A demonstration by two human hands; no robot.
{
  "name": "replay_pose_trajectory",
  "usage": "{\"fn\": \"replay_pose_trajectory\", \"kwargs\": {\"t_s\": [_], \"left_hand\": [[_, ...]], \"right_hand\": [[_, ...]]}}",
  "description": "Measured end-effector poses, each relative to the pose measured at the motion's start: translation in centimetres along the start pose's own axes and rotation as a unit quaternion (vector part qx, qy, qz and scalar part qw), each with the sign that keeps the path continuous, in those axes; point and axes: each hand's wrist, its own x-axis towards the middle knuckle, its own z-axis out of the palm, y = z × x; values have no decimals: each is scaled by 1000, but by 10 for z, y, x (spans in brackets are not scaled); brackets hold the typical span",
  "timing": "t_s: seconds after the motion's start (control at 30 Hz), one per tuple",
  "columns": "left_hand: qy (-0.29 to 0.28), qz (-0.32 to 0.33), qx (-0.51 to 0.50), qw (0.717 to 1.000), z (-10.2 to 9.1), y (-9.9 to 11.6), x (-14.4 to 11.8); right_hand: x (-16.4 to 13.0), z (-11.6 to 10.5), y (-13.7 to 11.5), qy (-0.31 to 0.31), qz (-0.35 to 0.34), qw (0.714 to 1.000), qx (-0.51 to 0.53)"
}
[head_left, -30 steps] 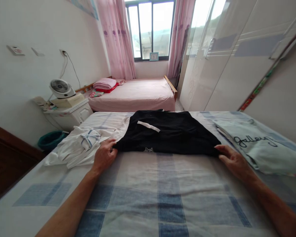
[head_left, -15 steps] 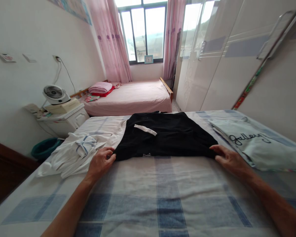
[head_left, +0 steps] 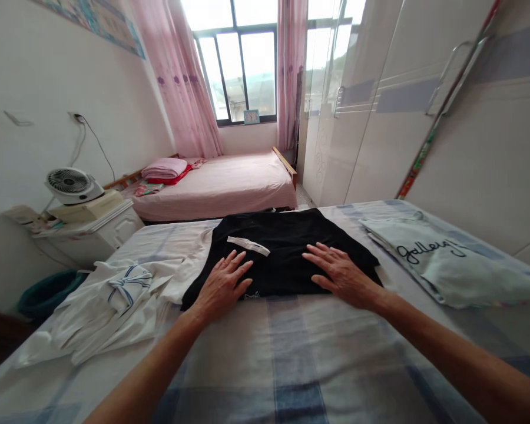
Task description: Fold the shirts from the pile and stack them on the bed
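Pressing flat from the head view: left hand [head_left: 223, 287] and right hand [head_left: 342, 275] lie palm down, fingers spread, on the folded black garment [head_left: 287, 247] in the middle of the checked bed [head_left: 291, 353]. Smoothing well here probably means even strokes outward from the middle, keeping the near fold edge straight. White clothes [head_left: 110, 300] sit just left, a pale green printed top [head_left: 441, 265] right. The small print at the black hem is unreadable, and both elbows are cut off.
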Motion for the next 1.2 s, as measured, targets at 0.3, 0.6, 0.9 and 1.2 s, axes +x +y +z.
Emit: {"fn": "replay_pose_trajectory", "kwargs": {"t_s": [0.3,0.6,0.9,1.2], "left_hand": [[-14,-71,8,997,15,-11,-1],[28,104,-83,991,35,60,68],[-51,99,-94,989,67,60,71],[-50,95,-90,990,69,63,71]], "right_hand": [[-7,13,94,47,222,974,4],[84,12,129,35,350,935,-37],[109,21,148,46,397,914,-73],[127,51,67,-92,-5,996,-21]]}}
